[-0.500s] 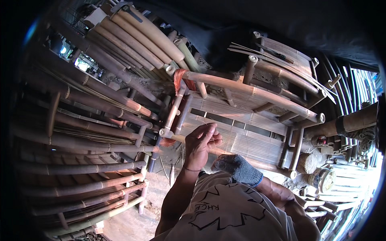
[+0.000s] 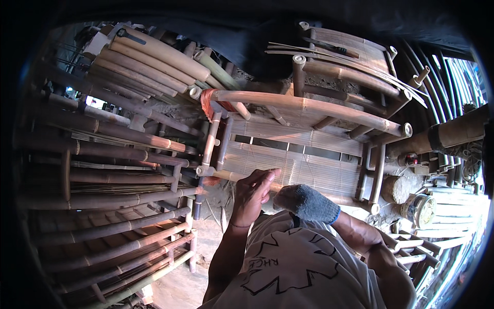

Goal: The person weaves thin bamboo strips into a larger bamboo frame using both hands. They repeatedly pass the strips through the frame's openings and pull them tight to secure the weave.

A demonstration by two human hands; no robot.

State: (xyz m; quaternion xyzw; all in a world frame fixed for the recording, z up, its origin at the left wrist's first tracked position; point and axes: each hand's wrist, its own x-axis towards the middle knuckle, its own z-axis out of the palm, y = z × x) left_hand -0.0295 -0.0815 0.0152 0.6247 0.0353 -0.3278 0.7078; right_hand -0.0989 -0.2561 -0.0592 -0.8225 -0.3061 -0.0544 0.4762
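Close in front of my body, my bare left hand (image 2: 253, 194) is closed, its thumb and fingers pressed together. Beside it, a grey knitted glove (image 2: 315, 205) covers my right hand (image 2: 301, 201), whose fingers are curled in towards the left hand. Anything very thin between the two hands is too fine to make out. Just beyond them stands a bamboo bench (image 2: 309, 105) with a seat of thin slats (image 2: 324, 172) and dark gaps between the bands. Red-orange wrapping (image 2: 207, 103) hangs on its left corner post.
Bamboo frames (image 2: 118, 234) are stacked along the left. Thick bamboo poles (image 2: 154, 56) lie at the far left. A second bamboo piece (image 2: 355, 44) stands behind the bench, bearing loose thin strips (image 2: 355, 67) and a knife-like tool (image 2: 339, 50). At right sits a round bucket (image 2: 423, 211).
My left hand has tilted over and lowered slightly, coming nearer the gloved right hand. The view has shifted a little, so the bench appears further left.
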